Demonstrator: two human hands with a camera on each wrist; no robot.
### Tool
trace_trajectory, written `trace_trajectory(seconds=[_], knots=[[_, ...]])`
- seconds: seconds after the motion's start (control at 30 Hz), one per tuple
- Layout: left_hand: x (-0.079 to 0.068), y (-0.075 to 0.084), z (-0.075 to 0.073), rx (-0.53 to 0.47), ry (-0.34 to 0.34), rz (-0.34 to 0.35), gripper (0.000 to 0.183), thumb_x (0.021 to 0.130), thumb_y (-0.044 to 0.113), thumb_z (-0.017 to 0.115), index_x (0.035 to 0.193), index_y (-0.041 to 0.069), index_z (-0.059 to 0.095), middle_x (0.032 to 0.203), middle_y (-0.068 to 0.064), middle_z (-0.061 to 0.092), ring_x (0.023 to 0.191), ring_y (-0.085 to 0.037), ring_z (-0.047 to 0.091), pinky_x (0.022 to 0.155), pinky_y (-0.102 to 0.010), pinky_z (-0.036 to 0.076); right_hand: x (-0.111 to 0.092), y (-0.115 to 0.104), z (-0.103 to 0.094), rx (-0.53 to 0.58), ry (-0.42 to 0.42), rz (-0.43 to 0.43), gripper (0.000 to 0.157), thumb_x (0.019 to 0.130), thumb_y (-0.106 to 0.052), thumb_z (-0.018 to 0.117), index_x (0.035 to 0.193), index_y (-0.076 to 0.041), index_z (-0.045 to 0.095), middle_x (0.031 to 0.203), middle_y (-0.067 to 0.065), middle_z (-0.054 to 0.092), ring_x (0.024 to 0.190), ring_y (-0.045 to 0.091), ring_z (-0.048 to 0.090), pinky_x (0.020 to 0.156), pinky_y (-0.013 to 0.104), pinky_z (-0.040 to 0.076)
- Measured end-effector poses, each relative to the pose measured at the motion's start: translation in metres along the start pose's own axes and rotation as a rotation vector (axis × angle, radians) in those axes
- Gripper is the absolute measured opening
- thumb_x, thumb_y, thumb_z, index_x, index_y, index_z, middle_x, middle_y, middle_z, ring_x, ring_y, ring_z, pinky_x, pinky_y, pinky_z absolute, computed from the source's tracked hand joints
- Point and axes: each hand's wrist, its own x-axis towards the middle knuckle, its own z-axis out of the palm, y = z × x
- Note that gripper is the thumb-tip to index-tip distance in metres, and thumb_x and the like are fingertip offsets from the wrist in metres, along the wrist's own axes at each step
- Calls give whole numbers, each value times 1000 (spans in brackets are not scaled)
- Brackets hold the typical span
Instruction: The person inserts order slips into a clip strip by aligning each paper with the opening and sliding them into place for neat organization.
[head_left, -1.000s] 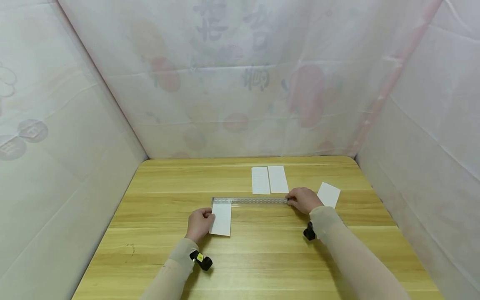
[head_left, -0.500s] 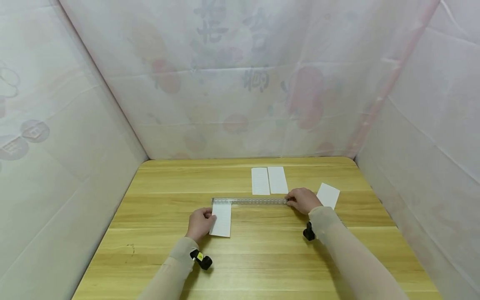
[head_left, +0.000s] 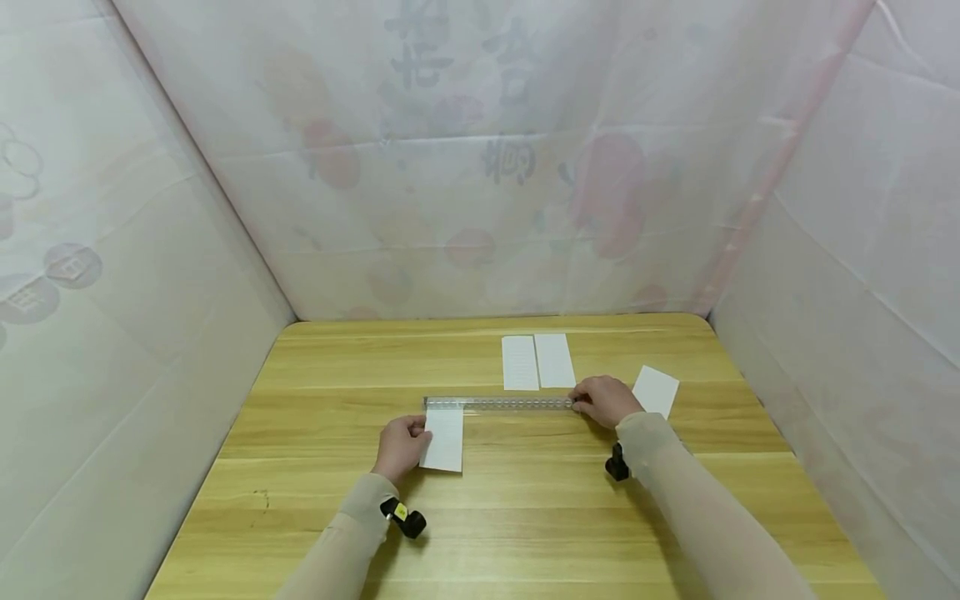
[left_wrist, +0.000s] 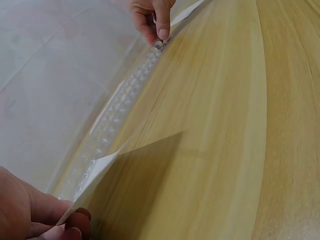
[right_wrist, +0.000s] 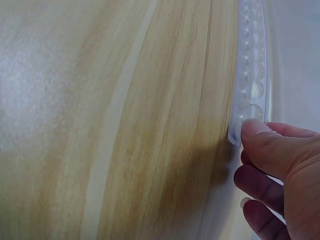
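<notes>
Pinching the left edge of a white, rectangular paper slip (head_left: pixel 444 443), one left hand (head_left: pixel 400 447), thumb against fingers; slip lifted at least partly off the yellow wood-grain worktop (head_left: pixel 525 525), its shadow beneath in the left wrist view. Next, one long, straight, clear plastic strip (head_left: pixel 517 403), ruler-like, patterned with rounded shapes; left end lying across the slip's far edge as seen from the head, actual contact there not certain. Beyond the strip, two white, upright-set rectangular paper slips, side by side: left one (head_left: pixel 520 363), right one (head_left: pixel 554 361). One right hand (head_left: pixel 609 400), pinching the strip's right end between thumb and fingers. Far right, one white rectangular paper piece (head_left: pixel 657 390), turned askew, partly hidden by the right arm. Step in hand, by judgement: squaring the held slip to the strip's left end. Next move, likewise judged: calls for a steady strip and small left-hand adjustments, without creasing the paper.
</notes>
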Motion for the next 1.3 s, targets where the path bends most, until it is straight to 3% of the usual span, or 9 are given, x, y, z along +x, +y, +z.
trace_trajectory(seconds=[1.03, 1.3], knots=[[1, 5, 7, -80, -37, -69, 32, 88, 5, 65, 118, -4, 65, 87, -6, 62, 80, -19, 56, 67, -29, 49, 0, -1, 0, 28, -15, 30, 18, 86, -16, 73, 104, -14, 74, 99, 1, 70, 91, 22, 65, 82, 44, 51], [1, 5, 10, -80, -54, -58, 33, 88, 4, 65, 120, -6, 63, 88, -6, 62, 80, -18, 55, 66, -28, 49, -1, -1, -1, 22, -12, 17, 19, 87, -17, 72, 106, -13, 74, 99, 1, 70, 91, 22, 65, 82, 43, 51]])
